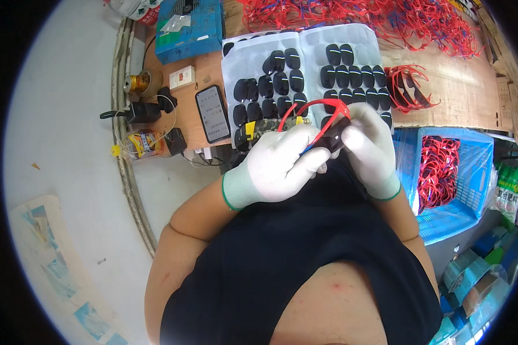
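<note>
Both my hands wear white gloves with green cuffs and hold one pair of red-framed sunglasses (336, 107) close in front of me. My left hand (282, 164) is closed round the frame's left side. With its fingers bent, my right hand (371, 144) pinches the other side near a dark lens (332, 137). The red temples point away from me. Just beyond my hands, rows of loose dark lenses (281, 84) lie on white paper sheets (311, 69). A camouflage-patterned item with yellow patches (270, 125) sits at the near edge of the sheets, partly hidden by my left hand.
Red frames (374, 20) are heaped along the table's far side, with a smaller group (408, 89) at right. A blue crate (460, 213) of red glasses stands to my right. At left are a phone (213, 114), a blue box (190, 34), a can (137, 83) and cables.
</note>
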Demonstrator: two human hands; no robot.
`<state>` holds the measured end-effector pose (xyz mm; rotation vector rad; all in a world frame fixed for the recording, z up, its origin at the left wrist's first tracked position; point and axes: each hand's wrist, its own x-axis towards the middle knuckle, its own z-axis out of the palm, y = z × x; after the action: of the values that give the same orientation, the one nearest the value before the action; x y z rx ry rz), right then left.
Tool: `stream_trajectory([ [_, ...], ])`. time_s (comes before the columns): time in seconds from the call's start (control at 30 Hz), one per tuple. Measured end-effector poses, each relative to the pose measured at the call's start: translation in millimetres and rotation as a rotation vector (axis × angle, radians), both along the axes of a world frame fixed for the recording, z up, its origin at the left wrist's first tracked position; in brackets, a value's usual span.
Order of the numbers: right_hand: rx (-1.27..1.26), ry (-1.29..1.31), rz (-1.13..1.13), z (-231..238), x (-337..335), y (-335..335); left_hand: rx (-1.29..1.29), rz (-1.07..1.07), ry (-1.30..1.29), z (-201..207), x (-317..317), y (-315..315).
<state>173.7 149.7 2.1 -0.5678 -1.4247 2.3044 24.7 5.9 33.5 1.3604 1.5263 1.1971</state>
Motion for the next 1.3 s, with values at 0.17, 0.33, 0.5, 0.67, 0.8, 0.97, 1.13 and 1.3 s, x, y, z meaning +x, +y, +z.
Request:
stream_trajectory([
  [0.17, -0.302, 0.189, 0.209, -16, 3, 4, -0.061, -0.138, -0.076, 5, -5, -3],
  [0.33, -0.309, -0.012, 0.177, -17, 0, 1, 0.081, 0.020, 0.176, -9, 4, -7],
  [0.5, -0.350, 0.004, 0.180, -11, 3, -4, 0.192, 0.034, 0.274, -7, 0, -8],
  [0.67, -0.346, 0.130, 0.205, -3, 5, -10, -0.027, -0.007, 0.064, 6, -4, -12],
  [0.8, 0.039, -0.091, 0.264, 15, 7, -15, -0.232, 0.028, -0.102, 26, 0, -23],
  [0.97, 0.160, -0.145, 0.208, 30, -3, -20, 0.062, -0.006, 0.334, 31, -7, -19],
  [1.13, 0.098, -0.012, 0.193, 36, 4, -8, 0.491, 0.042, 0.793, 31, 10, -5],
  [1.3, 0.489, -0.136, 0.414, 73, 6, 35, 0.458, 0.087, 0.636, 34, 14, 9],
])
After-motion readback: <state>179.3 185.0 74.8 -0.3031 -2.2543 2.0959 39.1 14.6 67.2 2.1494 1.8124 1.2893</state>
